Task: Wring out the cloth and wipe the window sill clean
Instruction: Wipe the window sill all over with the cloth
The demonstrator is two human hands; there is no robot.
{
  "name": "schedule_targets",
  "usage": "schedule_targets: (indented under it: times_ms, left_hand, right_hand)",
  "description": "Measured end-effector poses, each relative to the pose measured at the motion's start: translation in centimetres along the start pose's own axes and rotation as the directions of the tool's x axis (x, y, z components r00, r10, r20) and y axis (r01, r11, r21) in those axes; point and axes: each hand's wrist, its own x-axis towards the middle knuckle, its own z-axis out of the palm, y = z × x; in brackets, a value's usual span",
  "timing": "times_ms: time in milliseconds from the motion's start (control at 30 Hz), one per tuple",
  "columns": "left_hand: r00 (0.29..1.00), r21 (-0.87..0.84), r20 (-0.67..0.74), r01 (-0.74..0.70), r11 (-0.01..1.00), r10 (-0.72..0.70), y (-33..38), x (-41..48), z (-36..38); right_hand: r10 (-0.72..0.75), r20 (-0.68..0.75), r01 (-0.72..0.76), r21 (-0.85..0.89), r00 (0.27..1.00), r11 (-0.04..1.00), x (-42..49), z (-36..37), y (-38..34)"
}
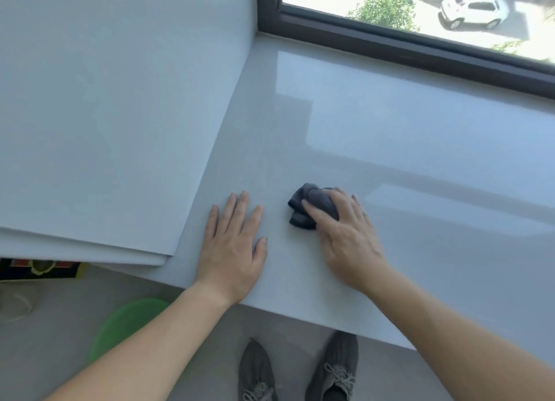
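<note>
Dark grey cloth (310, 207), crumpled into a bunch, lies on the pale glossy window sill (390, 136), near its front edge. The right hand (345, 235) rests on top of the cloth with the fingers curled over it, holding it and pressing it down; the forearm comes in from the lower right. The left hand (232, 247) is just beside it, not touching the cloth, laid flat on the sill with palm down and fingers spread open, holding nothing. White sheets (105, 130) lie at the left.
</note>
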Motion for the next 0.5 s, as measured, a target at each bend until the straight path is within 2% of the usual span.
schedule_targets:
  times_ms: [67,133,167,200,300,367,433,500]
  left_hand:
    - [1.000,-0.004,0.001,-0.025,1.000,0.025,-0.1,-0.4,0.1]
    - [1.000,-0.004,-0.008,-0.029,1.000,0.029,-0.1,-0.4,0.3]
    - [1.000,-0.003,-0.011,-0.027,1.000,0.027,0.0,-0.4,0.2]
    - [1.000,-0.005,-0.011,-0.025,1.000,0.025,0.1,-0.4,0.3]
    - [0.999,-0.061,-0.039,-0.040,0.997,0.038,0.4,-0.3,0.3]
    - [0.997,-0.112,-0.051,-0.056,0.992,0.051,0.3,-0.2,0.3]
    - [0.997,-0.131,-0.057,-0.065,0.989,0.058,0.3,-0.2,0.2]
    - [0.998,-0.141,-0.044,-0.057,0.988,0.051,0.6,-0.1,0.0]
  right_hand:
    - [0.153,-0.073,-0.152,0.024,0.986,0.988,1.2,-0.8,2.2]
    - [0.377,-0.107,-0.371,0.072,0.920,0.926,2.3,-0.9,2.3]
    - [0.428,-0.111,-0.422,0.076,0.897,0.903,2.4,-0.6,1.3]
    - [0.415,-0.108,-0.410,0.072,0.903,0.909,2.2,-0.2,-0.1]
    - [0.108,-0.048,-0.105,0.057,0.993,0.993,-1.5,1.1,-3.8]
    - [-0.024,0.011,0.024,0.037,1.000,0.999,-4.2,1.0,-4.0]
    - [-0.015,0.008,0.015,0.031,1.000,0.999,-4.3,0.1,-1.9]
    - [0.140,-0.045,-0.138,0.039,0.989,0.990,-2.9,-1.0,0.6]
